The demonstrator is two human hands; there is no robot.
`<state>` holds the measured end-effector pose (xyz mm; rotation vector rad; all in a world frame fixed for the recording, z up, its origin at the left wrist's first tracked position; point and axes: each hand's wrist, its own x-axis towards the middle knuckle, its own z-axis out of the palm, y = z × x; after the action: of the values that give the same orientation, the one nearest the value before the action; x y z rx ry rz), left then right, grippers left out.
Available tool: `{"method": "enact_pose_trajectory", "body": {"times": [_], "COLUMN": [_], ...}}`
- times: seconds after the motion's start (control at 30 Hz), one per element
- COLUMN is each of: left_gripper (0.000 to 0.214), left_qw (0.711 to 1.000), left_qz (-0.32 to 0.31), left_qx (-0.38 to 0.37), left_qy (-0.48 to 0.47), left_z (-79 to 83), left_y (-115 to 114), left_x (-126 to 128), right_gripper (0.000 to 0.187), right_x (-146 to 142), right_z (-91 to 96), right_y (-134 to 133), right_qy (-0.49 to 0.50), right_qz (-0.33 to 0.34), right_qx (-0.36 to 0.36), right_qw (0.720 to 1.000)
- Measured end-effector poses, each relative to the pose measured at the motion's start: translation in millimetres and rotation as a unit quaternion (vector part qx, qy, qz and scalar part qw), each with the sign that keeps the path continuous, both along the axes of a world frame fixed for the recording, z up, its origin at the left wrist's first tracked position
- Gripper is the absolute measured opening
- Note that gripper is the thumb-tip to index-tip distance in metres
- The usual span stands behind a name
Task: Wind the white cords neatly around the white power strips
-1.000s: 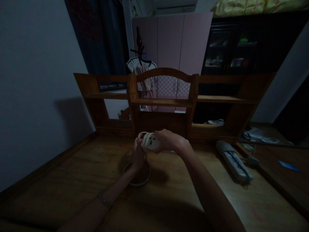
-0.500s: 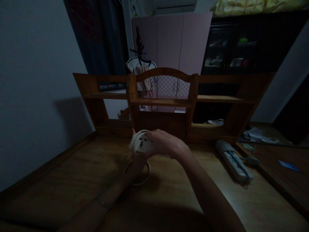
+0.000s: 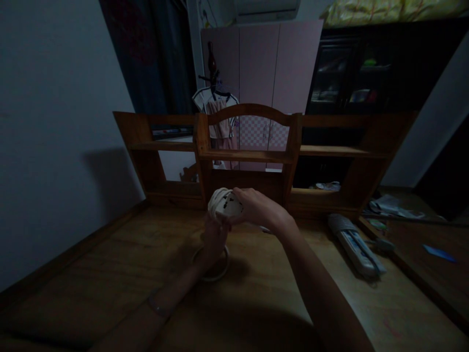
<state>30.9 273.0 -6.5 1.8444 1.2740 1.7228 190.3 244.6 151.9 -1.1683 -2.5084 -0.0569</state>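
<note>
My right hand (image 3: 256,208) is wrapped round a white power strip (image 3: 233,205), whose dark socket holes face me. Several turns of its white cord (image 3: 218,199) go round the far-left end of the strip. Just below that end, my left hand (image 3: 216,234) is closed, fingers pinched on the cord. A loose loop of cord (image 3: 215,279) hangs or lies around the left wrist, low over the wooden desk (image 3: 271,288). The strip is held above the desk, and much of its body is hidden behind the right hand.
On the right of the desk lies a second power strip (image 3: 357,252) with its cord wound round one end and a plug (image 3: 384,245) beside it. A wooden shelf unit (image 3: 249,155) stands along the back. A wall (image 3: 66,146) bounds the left side.
Both hands and the power strip have moved a little up and to the right. My left hand has come up closer to the wound end, and its fingers now show.
</note>
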Motion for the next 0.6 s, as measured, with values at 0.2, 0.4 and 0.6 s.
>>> {"method": "enact_pose_trajectory", "body": {"times": [0.2,0.4,0.6], "left_gripper": [0.039,0.037,0.037], "left_qw": [0.999,0.998,0.996], "left_qz": [0.031,0.061,0.075], "left_qx": [0.022,0.005,0.002], "left_qy": [0.033,-0.003,-0.042], "left_z": [8.4,6.3,3.7], "left_y": [-2.8,8.9,14.8], "left_x": [4.1,-3.5,-7.4], "right_gripper": [0.049,0.046,0.048], "right_x": [22.2,22.9,15.5], "right_z": [-11.0,-14.5,-15.8], "right_y": [21.5,28.4,26.0], "right_qy": [-0.038,-0.07,-0.061], "right_qz": [-0.085,-0.073,-0.057], "right_qx": [0.028,-0.019,-0.016], "right_qw": [0.995,0.995,0.996]}}
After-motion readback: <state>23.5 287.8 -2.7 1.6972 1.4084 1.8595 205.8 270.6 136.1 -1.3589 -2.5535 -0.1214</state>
